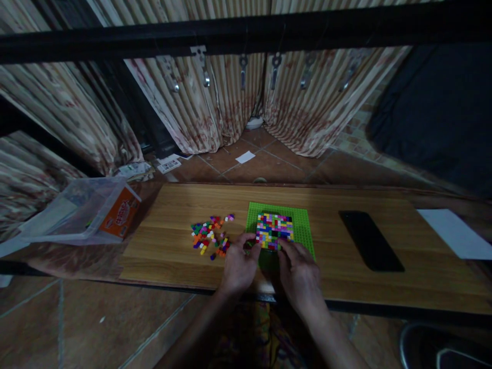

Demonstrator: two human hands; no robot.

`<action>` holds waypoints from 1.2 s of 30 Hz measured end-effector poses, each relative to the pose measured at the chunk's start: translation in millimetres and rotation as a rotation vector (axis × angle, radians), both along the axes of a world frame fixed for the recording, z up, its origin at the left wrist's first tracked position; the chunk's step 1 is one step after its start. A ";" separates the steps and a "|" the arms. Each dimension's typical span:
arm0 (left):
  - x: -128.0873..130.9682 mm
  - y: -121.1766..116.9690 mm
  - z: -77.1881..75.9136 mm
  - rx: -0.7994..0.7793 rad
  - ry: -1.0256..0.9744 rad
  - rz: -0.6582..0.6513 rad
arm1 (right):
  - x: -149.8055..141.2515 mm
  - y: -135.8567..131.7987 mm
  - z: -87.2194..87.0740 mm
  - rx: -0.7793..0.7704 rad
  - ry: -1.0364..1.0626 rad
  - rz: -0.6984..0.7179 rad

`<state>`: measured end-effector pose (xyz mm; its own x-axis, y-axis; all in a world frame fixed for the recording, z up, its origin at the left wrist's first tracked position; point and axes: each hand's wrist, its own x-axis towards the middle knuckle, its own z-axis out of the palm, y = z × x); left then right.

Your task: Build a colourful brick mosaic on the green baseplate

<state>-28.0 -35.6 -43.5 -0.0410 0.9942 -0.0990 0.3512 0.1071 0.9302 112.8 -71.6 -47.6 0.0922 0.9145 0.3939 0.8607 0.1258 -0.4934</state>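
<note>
Fingers of our left hand (241, 259) and right hand (299, 264) curl narrowly at the near corners of the multicoloured brick block (274, 230), grip on any single piece unclear, block on green baseplate (305, 225), loose bricks (205, 236) left, black slab (371, 241) right.

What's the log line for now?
left hand: at block panel's left edge | right hand: at its lower right | block panel: on green baseplate | loose blocks: left

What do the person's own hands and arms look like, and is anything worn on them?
The left hand and right hand are ungloved; the forearms are bare, with no sleeve, watch or cable in view. Too dim to tell about rings.
</note>
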 end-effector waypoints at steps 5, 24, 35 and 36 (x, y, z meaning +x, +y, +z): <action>1.5 -1.5 -1.2 -0.008 0.017 0.007 | 0.2 -2.2 -3.9 0.036 -0.068 -0.031; 1.1 -5.0 -3.2 0.014 0.059 0.020 | 1.3 -1.4 -7.0 0.043 -0.014 -0.031; 1.8 -5.2 -8.0 0.027 0.046 0.024 | 4.1 -0.7 -4.0 0.072 0.044 -0.013; 1.8 -5.2 -8.3 0.031 0.048 0.024 | 4.0 -0.6 -3.9 0.070 0.039 -0.005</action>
<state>-26.3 -40.8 -51.8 -0.0689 0.9955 -0.0653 0.3931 0.0873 0.9154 116.8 -72.2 -51.5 0.1131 0.8845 0.4526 0.8417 0.1568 -0.5167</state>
